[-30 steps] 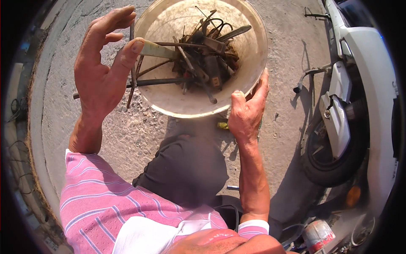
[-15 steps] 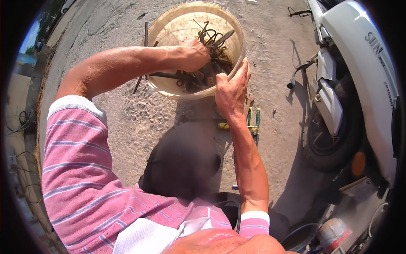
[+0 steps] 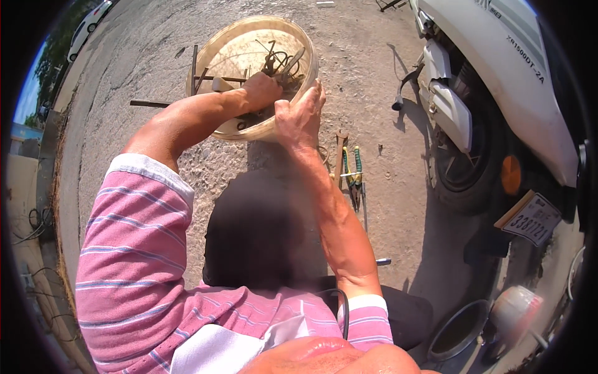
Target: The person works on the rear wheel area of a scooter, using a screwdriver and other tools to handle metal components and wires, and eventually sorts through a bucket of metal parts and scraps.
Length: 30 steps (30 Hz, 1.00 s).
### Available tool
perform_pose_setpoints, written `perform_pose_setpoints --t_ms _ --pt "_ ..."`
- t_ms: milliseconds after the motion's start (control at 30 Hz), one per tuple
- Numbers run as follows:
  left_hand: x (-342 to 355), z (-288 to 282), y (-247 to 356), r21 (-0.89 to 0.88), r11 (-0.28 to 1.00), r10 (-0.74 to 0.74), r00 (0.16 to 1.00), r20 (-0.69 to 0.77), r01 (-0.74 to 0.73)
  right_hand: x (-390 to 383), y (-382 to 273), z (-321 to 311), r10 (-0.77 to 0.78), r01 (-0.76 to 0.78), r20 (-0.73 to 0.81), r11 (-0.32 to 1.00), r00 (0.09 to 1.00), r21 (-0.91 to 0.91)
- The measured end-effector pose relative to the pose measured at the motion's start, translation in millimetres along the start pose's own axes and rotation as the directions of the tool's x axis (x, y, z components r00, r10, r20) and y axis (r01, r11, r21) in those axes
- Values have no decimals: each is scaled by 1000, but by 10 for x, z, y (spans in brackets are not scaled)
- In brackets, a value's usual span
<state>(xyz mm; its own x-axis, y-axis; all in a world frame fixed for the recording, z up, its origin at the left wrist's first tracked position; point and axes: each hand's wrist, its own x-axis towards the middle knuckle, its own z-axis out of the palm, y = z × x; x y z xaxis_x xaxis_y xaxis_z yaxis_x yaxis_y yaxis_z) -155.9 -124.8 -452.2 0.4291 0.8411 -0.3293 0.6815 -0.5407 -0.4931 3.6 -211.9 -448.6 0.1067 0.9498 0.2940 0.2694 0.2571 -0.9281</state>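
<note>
A round, off-white plastic bucket (image 3: 233, 43) stands tilted on the ground in front of me, holding a tangle of dark wires (image 3: 272, 61) and metal tools. My left hand (image 3: 261, 92) is down inside it, curled among the metal pieces, its fingertips hidden. Against the near right side of the bucket, my right hand (image 3: 302, 118) grips the rim, thumb on the inner side. Several dark rods poke over the left rim, and one long bar (image 3: 149, 103) juts out to the left beside my forearm. A pale block (image 3: 220, 85) shows next to my left wrist.
Green-handled pliers (image 3: 353, 167) and a rusty wrench (image 3: 339, 154) lie on the rough concrete right of the bucket. A white motor scooter (image 3: 529, 56) stands at the right. Behind it are a dark basin (image 3: 459, 330) and a red-and-white tub (image 3: 517, 310).
The view has shifted, so the bucket appears farther left. My left hand has shifted within the bucket, and a long bar now sticks out to the left. My right hand keeps hold of the rim.
</note>
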Motion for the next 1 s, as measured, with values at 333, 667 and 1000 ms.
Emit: perform_pose_setpoints --t_ms 333,667,1000 --pt "-363 -774 -194 -233 968 71 991 -116 -97 180 39 199 23 -24 -14 995 1000 -94" --pt "-2028 -1649 -1171 -997 54 -486 871 -66 -45 481 -175 57 195 -192 105 980 975 -42" --pt "-1433 -1157 268 -681 -695 -269 962 -55 -233 -190 -787 -936 47 -216 276 752 960 623"
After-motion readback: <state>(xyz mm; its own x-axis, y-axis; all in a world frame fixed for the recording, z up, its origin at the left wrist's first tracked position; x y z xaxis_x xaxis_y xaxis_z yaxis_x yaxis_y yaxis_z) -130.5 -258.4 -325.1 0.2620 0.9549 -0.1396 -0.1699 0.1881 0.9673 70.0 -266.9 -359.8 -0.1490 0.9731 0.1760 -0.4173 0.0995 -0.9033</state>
